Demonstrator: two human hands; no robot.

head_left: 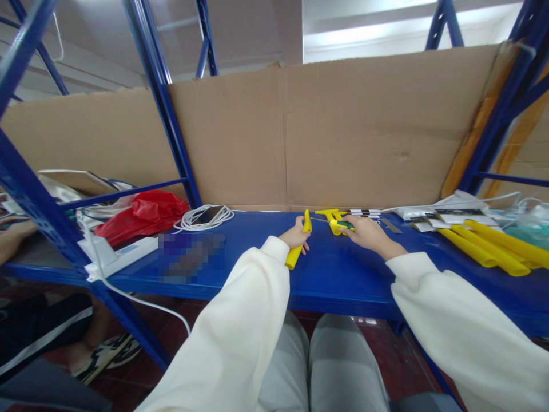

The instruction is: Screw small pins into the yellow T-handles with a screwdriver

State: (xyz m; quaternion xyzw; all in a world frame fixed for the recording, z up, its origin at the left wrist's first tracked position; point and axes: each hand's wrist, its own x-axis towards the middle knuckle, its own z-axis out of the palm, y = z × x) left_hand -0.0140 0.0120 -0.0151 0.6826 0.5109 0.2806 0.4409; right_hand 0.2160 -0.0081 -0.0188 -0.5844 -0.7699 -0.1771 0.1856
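Observation:
My left hand is wrapped round a yellow plastic handle, a tube with a wider head at its upper end. It holds the handle upright and slightly tilted above the blue table. In my right hand is a screwdriver with a green and yellow grip. Its thin shaft points left, and the tip is at or close to the head of the yellow handle; contact is too small to make out. Just behind the screwdriver lies another yellow T-shaped piece, partly covered by the tool and my fingers.
Several yellow tubes and white packets lie on the right. A metal strip is near my right hand. Leftward are a coiled white cable, a power strip and a red bag. Cardboard walls the back. Another person's hand shows far left.

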